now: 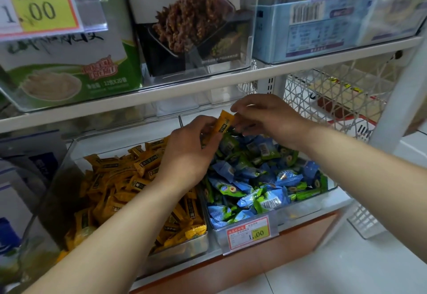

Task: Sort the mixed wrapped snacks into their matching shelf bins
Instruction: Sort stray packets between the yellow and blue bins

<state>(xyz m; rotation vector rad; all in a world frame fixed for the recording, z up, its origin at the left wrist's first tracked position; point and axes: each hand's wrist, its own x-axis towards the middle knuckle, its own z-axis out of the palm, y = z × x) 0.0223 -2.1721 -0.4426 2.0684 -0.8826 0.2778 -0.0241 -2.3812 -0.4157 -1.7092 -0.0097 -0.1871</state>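
Note:
A yellow wrapped snack (223,122) is held up over the back of the right bin, pinched by both hands. My left hand (188,152) grips its lower end and my right hand (263,114) holds its upper end by the fingertips. Below, the left clear bin (196,245) is full of yellow wrapped snacks (120,178). The right clear bin (307,205) holds blue and green wrapped snacks (254,178). My left forearm crosses over the yellow bin.
A price tag (248,233) hangs on the right bin's front. The upper shelf (208,90) carries clear bins with boxed goods and price cards. A white wire basket (335,99) stands behind at right. The tiled floor (346,266) lies below.

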